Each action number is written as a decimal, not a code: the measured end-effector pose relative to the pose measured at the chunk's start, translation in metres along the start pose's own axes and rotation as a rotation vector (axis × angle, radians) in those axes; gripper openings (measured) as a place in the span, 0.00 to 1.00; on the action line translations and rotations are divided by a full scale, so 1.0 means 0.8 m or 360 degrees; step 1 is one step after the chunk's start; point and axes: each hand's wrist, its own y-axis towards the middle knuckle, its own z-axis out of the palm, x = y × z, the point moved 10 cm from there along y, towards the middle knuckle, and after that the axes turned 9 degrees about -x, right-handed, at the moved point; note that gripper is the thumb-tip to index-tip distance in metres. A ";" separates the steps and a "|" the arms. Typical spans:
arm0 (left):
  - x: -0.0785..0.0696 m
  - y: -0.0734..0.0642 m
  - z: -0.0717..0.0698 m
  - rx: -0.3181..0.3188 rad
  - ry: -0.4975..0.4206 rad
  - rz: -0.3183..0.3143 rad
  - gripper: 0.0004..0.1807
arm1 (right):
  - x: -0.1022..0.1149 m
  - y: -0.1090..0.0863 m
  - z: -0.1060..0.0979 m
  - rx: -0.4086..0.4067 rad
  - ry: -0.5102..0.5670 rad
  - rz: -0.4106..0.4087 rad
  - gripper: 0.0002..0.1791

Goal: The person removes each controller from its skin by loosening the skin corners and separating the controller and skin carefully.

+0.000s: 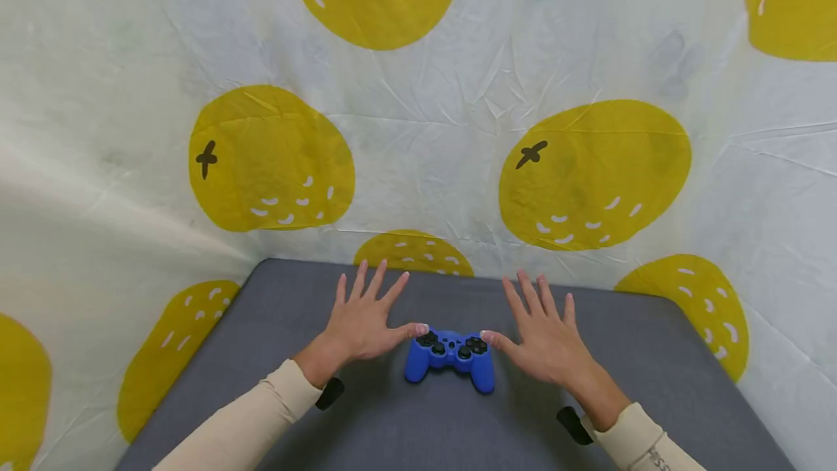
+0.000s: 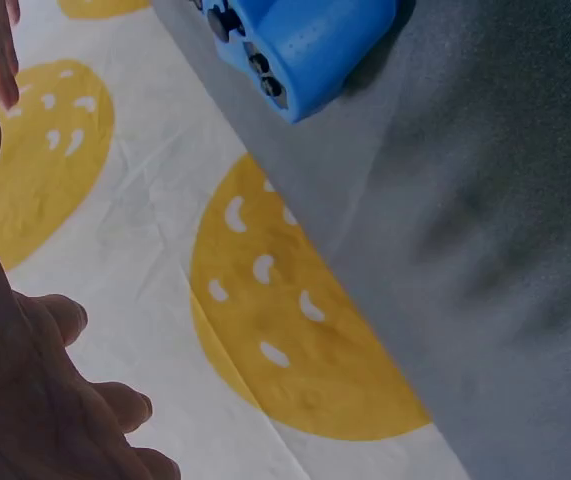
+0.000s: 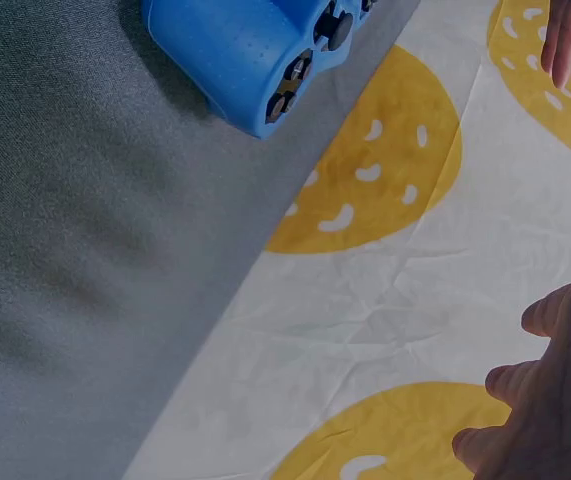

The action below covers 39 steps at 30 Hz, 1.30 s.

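A blue game controller (image 1: 451, 353) is lying face up on the grey bench (image 1: 405, 420), between the two grips, its handles pointing toward the person; the left grip (image 1: 362, 325) is hanging above the bench, standing wide with fingers straight; the right grip (image 1: 547, 344) is hanging opposite, likewise standing wide; the thumbs are reaching over the controller's upper corners in the head view, while the wrist views are showing them apart from it; the far bench edge is running beyond the controller, before a white cloth (image 1: 425, 166) bearing yellow fruit prints (image 1: 271, 158); bench surface is extending nearward and outward to both side edges.
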 end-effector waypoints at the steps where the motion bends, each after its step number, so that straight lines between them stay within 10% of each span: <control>1: -0.001 0.000 0.001 -0.0003 -0.0001 0.0002 0.51 | -0.001 -0.001 0.001 0.0004 -0.0001 0.0003 0.56; 39: -0.001 -0.011 0.043 0.0003 -0.0081 0.0034 0.54 | -0.003 -0.015 0.039 -0.0006 0.0068 0.0008 0.55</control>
